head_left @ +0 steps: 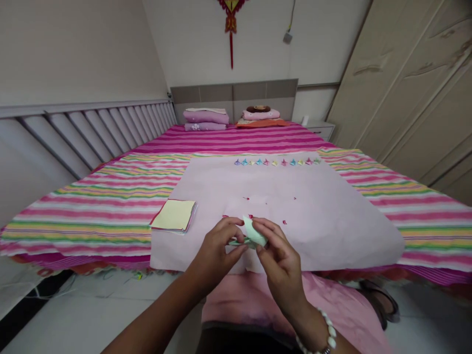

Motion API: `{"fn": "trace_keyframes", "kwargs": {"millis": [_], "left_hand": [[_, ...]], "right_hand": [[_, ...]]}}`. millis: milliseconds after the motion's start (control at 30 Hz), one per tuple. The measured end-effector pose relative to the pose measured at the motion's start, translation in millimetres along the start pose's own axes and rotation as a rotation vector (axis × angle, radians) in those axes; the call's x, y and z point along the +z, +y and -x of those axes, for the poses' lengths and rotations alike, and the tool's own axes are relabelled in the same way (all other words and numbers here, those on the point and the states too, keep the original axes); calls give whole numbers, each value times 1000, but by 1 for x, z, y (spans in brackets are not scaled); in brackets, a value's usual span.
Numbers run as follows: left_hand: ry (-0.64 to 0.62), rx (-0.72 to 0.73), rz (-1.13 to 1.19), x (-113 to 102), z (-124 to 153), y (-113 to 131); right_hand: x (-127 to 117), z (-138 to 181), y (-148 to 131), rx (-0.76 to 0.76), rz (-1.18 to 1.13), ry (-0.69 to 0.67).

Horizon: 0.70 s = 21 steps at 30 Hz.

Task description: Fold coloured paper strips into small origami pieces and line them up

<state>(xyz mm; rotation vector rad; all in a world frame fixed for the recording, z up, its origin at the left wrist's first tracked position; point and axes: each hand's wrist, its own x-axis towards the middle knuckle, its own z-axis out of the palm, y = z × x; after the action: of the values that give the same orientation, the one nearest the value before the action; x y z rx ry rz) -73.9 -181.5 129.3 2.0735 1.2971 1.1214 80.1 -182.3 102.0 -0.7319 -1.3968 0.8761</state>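
Note:
Both hands meet over the near edge of a pale pink sheet (313, 206) spread on the bed. My left hand (217, 248) pinches one side of a small light-green folded paper (252, 233), and my right hand (280, 258), with a white bead bracelet on its wrist, pinches the other side. The paper is partly folded, with one flap standing up. A stack of square coloured papers (174, 215), yellow on top, lies to the left of my hands. Along the sheet's far edge stands a row of several small folded paper figures (276, 162).
The bed has a striped pink, green and yellow cover (110, 196). Folded blankets and pillows (206, 119) are piled at the headboard. A slatted rail runs along the left, wardrobe doors (416, 88) on the right. A dark shoe (383, 300) is on the floor at right.

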Motion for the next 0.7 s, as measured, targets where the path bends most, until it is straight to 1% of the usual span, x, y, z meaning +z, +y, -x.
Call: {"fn": "trace_keyframes", "kwargs": {"millis": [300,567,700], "left_hand": [[-9,-8,6,-1,0,-2],[-45,-3,79,2,-2,-3],[-45,15,47,-1,-1,-4]], "right_hand": [[1,2,2,49,-41,-17],[2,2,4,27,-39,-24],[-2,1,5,0,5,-74]]}}
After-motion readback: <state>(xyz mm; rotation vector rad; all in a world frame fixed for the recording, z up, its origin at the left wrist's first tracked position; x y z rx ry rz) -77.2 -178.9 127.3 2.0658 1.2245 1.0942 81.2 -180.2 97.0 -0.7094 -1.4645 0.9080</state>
